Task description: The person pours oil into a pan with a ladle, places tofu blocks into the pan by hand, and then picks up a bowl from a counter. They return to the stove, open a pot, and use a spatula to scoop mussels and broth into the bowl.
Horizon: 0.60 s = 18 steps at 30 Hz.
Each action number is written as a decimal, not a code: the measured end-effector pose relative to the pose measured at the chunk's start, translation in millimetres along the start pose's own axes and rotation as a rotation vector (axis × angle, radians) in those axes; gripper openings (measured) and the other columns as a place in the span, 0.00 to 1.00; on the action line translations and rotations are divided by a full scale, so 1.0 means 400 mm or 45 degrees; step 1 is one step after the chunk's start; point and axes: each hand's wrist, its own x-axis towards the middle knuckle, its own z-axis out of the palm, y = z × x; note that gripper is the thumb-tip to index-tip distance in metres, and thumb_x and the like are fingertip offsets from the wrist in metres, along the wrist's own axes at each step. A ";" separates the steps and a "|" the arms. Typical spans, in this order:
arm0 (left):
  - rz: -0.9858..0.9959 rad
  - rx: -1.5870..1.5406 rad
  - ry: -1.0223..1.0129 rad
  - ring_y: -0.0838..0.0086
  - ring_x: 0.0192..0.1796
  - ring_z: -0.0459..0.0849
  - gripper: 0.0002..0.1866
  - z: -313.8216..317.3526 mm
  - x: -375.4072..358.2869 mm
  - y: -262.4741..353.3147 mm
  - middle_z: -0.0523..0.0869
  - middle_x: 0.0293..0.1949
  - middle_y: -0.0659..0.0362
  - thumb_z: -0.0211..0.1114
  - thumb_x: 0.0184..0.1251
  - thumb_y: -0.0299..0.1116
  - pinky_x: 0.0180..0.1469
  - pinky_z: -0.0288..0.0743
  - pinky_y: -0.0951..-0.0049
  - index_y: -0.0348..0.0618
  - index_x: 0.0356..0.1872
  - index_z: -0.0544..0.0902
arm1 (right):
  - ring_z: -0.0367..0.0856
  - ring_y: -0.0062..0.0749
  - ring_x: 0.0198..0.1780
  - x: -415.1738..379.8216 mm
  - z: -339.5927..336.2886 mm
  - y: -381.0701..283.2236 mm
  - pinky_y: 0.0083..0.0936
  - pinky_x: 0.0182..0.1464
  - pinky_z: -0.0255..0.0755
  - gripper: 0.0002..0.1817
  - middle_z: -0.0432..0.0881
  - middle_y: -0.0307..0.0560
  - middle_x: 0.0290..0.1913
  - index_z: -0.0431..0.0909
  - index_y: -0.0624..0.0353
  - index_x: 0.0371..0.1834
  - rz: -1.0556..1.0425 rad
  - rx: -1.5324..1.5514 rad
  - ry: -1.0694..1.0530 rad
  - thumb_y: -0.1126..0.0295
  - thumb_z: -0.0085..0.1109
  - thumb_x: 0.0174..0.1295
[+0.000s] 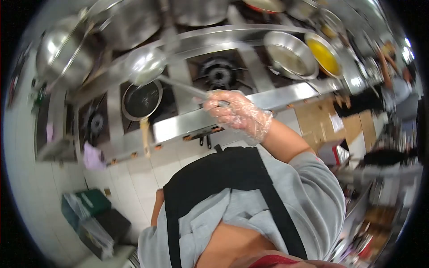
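Note:
My right hand (237, 114), in a clear plastic glove, is closed around the handle of a large steel ladle (145, 66). The ladle's round bowl is raised to the left and overlaps the far rim of a small dark frying pan (142, 100) in this view. That pan sits on a burner, its light-coloured handle (145, 137) sticking out over the stove's front edge. Of my left side only a bit of the forearm (158, 207) shows beside the black apron; the left hand is hidden.
A bare burner (220, 75) lies right of the frying pan. Farther right stand a steel pan (290, 56) and one with yellow contents (324, 56). Big pots (67, 51) line the back left. A purple cloth (94, 156) hangs at the stove's front; another person (397, 89) is at far right.

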 end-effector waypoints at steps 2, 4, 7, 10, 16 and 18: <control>-0.094 -0.199 -0.117 0.64 0.33 0.83 0.12 -0.086 0.088 0.046 0.83 0.33 0.49 0.51 0.68 0.34 0.37 0.77 0.62 0.37 0.42 0.77 | 0.57 0.13 0.15 -0.097 0.007 -0.038 0.14 0.09 0.55 0.17 0.67 0.36 0.27 0.64 0.71 0.54 0.047 0.246 -0.173 0.68 0.44 0.69; -0.416 -0.776 -0.122 0.64 0.33 0.83 0.12 -0.183 0.192 0.130 0.83 0.33 0.49 0.51 0.68 0.34 0.37 0.77 0.62 0.37 0.43 0.77 | 0.57 0.13 0.15 -0.192 -0.003 -0.077 0.13 0.09 0.54 0.18 0.67 0.36 0.27 0.63 0.72 0.55 -0.069 0.267 -0.228 0.68 0.44 0.69; -0.508 -1.267 -0.015 0.63 0.33 0.83 0.12 -0.334 0.301 0.288 0.83 0.34 0.49 0.51 0.68 0.34 0.38 0.77 0.62 0.37 0.43 0.77 | 0.56 0.12 0.14 -0.360 -0.014 -0.148 0.10 0.08 0.53 0.19 0.66 0.36 0.28 0.62 0.73 0.57 -0.317 0.156 -0.275 0.68 0.44 0.69; -0.428 -1.307 0.005 0.63 0.34 0.83 0.12 -0.481 0.334 0.454 0.83 0.34 0.49 0.52 0.68 0.34 0.38 0.77 0.62 0.37 0.44 0.77 | 0.58 0.09 0.13 -0.535 -0.013 -0.211 0.10 0.07 0.55 0.25 0.62 0.37 0.26 0.55 0.76 0.64 -0.735 -0.139 0.036 0.70 0.41 0.69; -0.337 -1.105 -0.034 0.63 0.34 0.83 0.13 -0.582 0.339 0.625 0.83 0.34 0.49 0.52 0.68 0.35 0.39 0.77 0.63 0.37 0.45 0.77 | 0.62 0.14 0.19 -0.700 -0.247 -0.374 0.11 0.19 0.58 0.08 0.69 0.36 0.26 0.71 0.63 0.42 -1.069 -0.742 0.683 0.71 0.51 0.65; -0.323 -1.011 -0.076 0.63 0.34 0.83 0.13 -0.597 0.348 0.671 0.83 0.34 0.49 0.52 0.68 0.35 0.39 0.77 0.63 0.37 0.45 0.77 | 0.65 0.17 0.23 -0.681 -0.501 -0.470 0.12 0.24 0.60 0.05 0.72 0.37 0.26 0.72 0.57 0.27 -0.986 -0.957 0.634 0.74 0.54 0.61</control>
